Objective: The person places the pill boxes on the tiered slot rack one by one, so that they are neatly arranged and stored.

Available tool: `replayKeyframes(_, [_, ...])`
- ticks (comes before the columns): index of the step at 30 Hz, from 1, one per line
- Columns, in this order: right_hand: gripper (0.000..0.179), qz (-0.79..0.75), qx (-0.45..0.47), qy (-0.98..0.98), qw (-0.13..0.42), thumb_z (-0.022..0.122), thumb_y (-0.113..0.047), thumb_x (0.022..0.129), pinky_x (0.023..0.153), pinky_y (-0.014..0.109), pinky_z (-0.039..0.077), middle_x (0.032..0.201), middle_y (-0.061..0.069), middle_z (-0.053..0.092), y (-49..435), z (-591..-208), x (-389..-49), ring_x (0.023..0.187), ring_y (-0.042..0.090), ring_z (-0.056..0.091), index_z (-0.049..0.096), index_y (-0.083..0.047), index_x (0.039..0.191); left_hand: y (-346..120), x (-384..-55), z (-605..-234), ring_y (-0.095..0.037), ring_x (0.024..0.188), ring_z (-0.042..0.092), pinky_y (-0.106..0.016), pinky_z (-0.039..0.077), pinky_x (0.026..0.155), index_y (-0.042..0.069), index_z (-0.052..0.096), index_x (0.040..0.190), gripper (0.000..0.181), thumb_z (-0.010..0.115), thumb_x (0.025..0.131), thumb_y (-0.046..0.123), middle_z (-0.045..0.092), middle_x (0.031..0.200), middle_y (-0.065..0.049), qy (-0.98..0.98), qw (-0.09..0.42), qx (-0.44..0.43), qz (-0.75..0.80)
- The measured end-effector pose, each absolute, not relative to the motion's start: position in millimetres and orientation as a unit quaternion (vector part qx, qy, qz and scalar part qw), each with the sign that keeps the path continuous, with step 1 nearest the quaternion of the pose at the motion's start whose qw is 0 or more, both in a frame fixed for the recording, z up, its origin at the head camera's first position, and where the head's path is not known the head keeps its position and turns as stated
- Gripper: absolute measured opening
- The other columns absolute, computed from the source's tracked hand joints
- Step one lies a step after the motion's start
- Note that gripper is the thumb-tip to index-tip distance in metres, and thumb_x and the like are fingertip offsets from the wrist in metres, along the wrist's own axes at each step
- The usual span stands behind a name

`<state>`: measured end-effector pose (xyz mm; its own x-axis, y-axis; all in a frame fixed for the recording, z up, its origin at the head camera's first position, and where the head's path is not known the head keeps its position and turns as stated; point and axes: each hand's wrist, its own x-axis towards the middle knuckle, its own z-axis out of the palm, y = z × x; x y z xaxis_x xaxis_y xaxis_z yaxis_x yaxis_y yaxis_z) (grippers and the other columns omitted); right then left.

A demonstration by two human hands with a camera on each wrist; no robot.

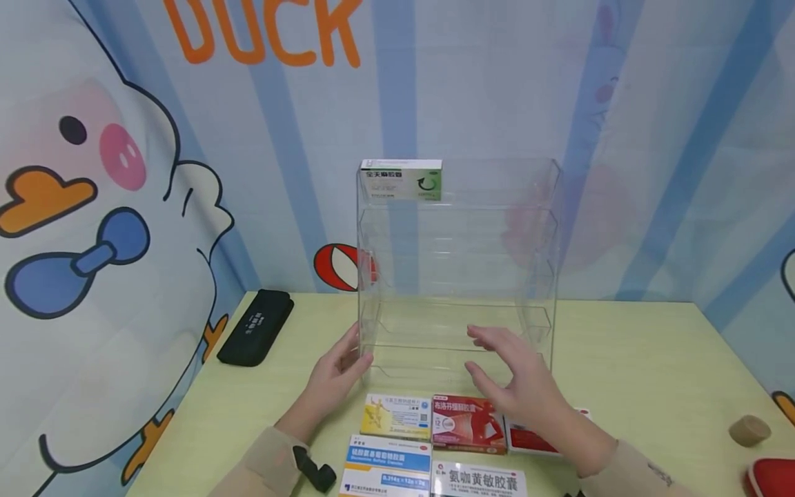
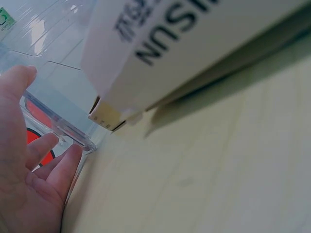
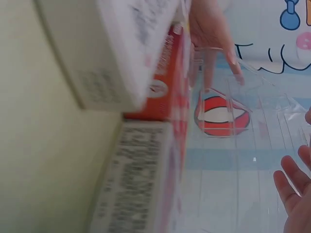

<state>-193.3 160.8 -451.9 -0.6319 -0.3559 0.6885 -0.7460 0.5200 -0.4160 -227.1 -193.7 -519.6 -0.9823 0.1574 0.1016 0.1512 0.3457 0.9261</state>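
A clear acrylic rack (image 1: pixel 456 304) with several tiers stands on the table in front of me. My left hand (image 1: pixel 332 376) holds its lower left side, the thumb in front and the fingers on the outer face of the panel (image 2: pixel 60 124). Before the rack's lower right part, my right hand (image 1: pixel 528 383) is held with thumb and fingers spread and nothing between them. A white and green medicine box (image 1: pixel 402 181) sits in the top tier at the left. Below the hands lie a yellow and white box (image 1: pixel 397 415) and a red box (image 1: pixel 468 423).
Nearer to me are a blue and white box (image 1: pixel 386 466) and a white box (image 1: pixel 478 478). Another red box (image 1: pixel 528 440) is partly hidden by my right hand. A black case (image 1: pixel 257 328) lies at the left; a brown cylinder (image 1: pixel 749 431) and a red object (image 1: pixel 770 478) are at right.
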Motion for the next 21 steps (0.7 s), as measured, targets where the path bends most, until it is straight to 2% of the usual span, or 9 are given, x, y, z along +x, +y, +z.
replayKeyframes(6, [0.066,0.333,0.347,-0.837,0.261,0.089,-0.009,0.087,0.11,0.008,0.05,0.132,0.004,0.077,167,-465,-170,0.113,0.017,0.074,0.067,-0.013,0.148,-192,-228,-520,-0.032,0.158,0.053,-0.057,0.047,0.126,0.051,0.032,0.17,0.074,0.07,0.107,0.049,0.045,0.176,0.004,0.824,-0.001,0.089,0.56])
replayKeyframes(9, [0.066,0.319,0.349,-0.845,0.249,0.091,-0.013,0.087,0.107,0.015,0.057,0.132,0.001,0.077,169,-471,-159,0.115,0.015,0.074,0.068,-0.017,0.148,-193,-227,-520,-0.033,0.157,0.054,-0.057,0.047,0.126,0.051,0.032,0.17,0.074,0.07,0.107,0.049,0.045,0.176,0.003,0.824,-0.002,0.087,0.56])
replayKeyframes(12, [0.062,0.308,0.341,-0.86,0.223,0.091,-0.019,0.089,0.102,0.029,0.065,0.134,-0.005,0.075,172,-477,-148,0.119,0.014,0.073,0.069,-0.021,0.147,-193,-227,-521,-0.033,0.157,0.054,-0.056,0.047,0.126,0.051,0.032,0.17,0.074,0.071,0.107,0.048,0.045,0.176,0.003,0.822,-0.001,0.088,0.562])
replayKeyframes(15, [0.056,0.305,0.336,-0.871,0.187,0.09,-0.028,0.093,0.096,0.034,0.068,0.137,-0.011,0.072,177,-482,-139,0.119,0.01,0.071,0.07,-0.024,0.145,-193,-227,-521,-0.033,0.157,0.053,-0.055,0.047,0.126,0.051,0.033,0.17,0.073,0.071,0.107,0.047,0.046,0.176,0.004,0.821,0.001,0.088,0.564])
replayKeyframes(21, [0.052,0.312,0.353,-0.872,0.137,0.089,-0.037,0.095,0.087,0.025,0.068,0.134,-0.014,0.071,186,-492,-125,0.11,0.005,0.069,0.071,-0.025,0.142,-193,-228,-522,-0.034,0.158,0.053,-0.055,0.046,0.127,0.053,0.033,0.169,0.073,0.071,0.108,0.046,0.046,0.175,0.005,0.821,0.002,0.089,0.564])
